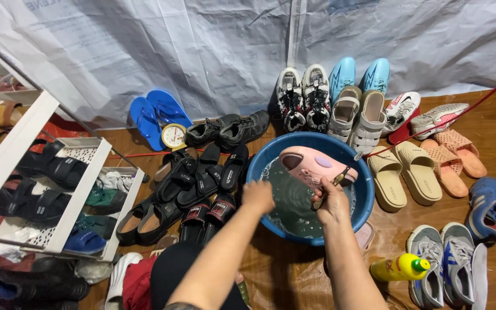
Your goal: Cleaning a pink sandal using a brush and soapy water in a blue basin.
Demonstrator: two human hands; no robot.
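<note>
From the head camera I look straight down at a round blue plastic basin (258, 166) of soapy water standing on a brown wooden floor (489, 123); every place below is given from that basin. My left hand (258, 196) rests at its near rim, fingers curled into a loose fist; I cannot tell whether it holds anything. My right hand (333, 205) sits over the water near the basin's middle, fingers pinched around a small dark-handled brush (329, 187). A pink foam clog (314, 165) lies half in the water toward the basin's far side, just beyond the brush. Behind the basin stand beige strapped sandals (357, 117) and blue football boots (360, 74); to its right lie tan rubber slides (407, 172); to its left are black sandals (193, 183); near and right of it lies a yellow plastic bottle with a green cap (399, 267).
</note>
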